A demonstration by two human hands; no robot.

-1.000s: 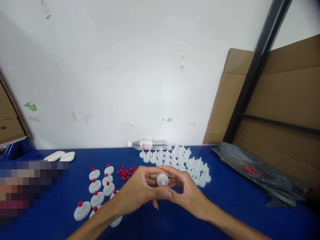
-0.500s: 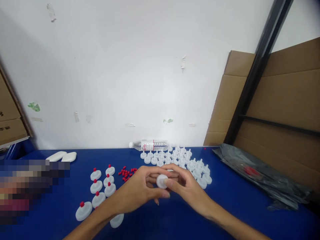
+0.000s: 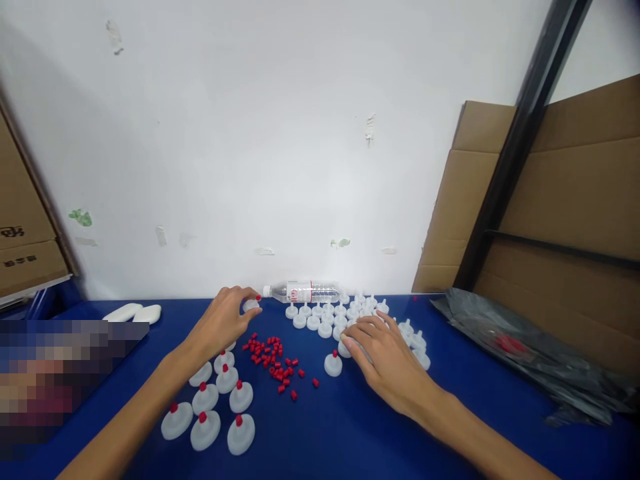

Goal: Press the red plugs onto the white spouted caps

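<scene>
My left hand (image 3: 223,321) reaches forward over the blue table (image 3: 350,433), its fingers pinched round a white disc part with a red cap (image 3: 251,304). My right hand (image 3: 383,353) lies over the near edge of the group of uncapped white disc parts (image 3: 330,315), fingers curled onto one of them. One capped white part (image 3: 333,364) stands just left of that hand. A scatter of small red caps (image 3: 274,360) lies between my hands. Several capped white parts (image 3: 210,407) stand in rows at the left.
A clear plastic bottle (image 3: 303,291) lies on its side against the white wall. Two white oblong pieces (image 3: 134,313) rest at the far left. A dark plastic bag (image 3: 520,347) lies at the right below leaning cardboard (image 3: 565,200). A blurred patch covers the left edge.
My hands, joined on one white part before, have separated. The left hand moved forward and left carrying the capped part; the right hand moved forward onto the uncapped parts.
</scene>
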